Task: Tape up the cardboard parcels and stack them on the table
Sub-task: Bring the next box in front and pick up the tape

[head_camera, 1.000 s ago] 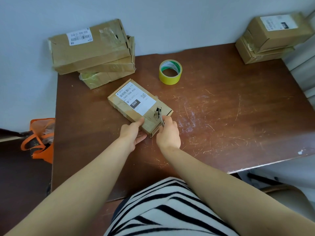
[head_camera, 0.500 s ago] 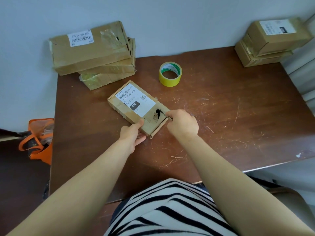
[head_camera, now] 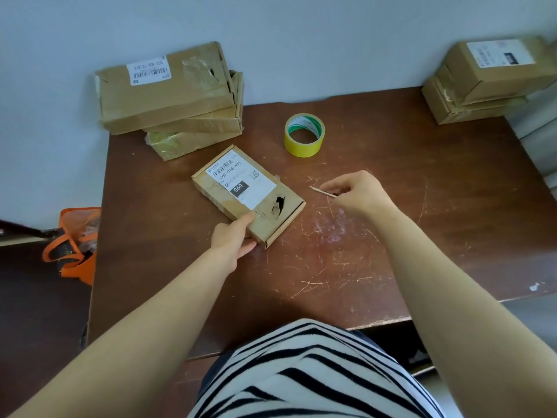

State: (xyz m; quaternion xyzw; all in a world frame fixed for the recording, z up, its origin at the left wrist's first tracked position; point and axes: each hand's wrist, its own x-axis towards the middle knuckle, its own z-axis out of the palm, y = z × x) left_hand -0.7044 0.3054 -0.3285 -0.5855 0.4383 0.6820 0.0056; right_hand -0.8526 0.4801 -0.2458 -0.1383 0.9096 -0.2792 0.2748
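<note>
Step in hand, by judgement: preparing the parcel (head_camera: 247,193) for taping; no fresh tape shows on it. The parcel lies flat and askew at mid-counter, label up, with a torn hole (head_camera: 278,203) towards its near end. The left hand (head_camera: 233,241) grips its near corner, thumb on top. The right hand (head_camera: 358,191), clear of the parcel to the right, pinches a thin strip (head_camera: 322,191); what the strip is cannot be told.

The next move calls for discarding the strip, then reaching for the tape roll (head_camera: 304,135) just beyond the parcel.

The counter (head_camera: 407,230) is brown and heavily scratched. A left stack (head_camera: 168,95) and a right stack (head_camera: 482,82) of parcels stand at its far corners against a pale wall (head_camera: 316,40). An orange bag (head_camera: 75,245) sits below the left edge.
</note>
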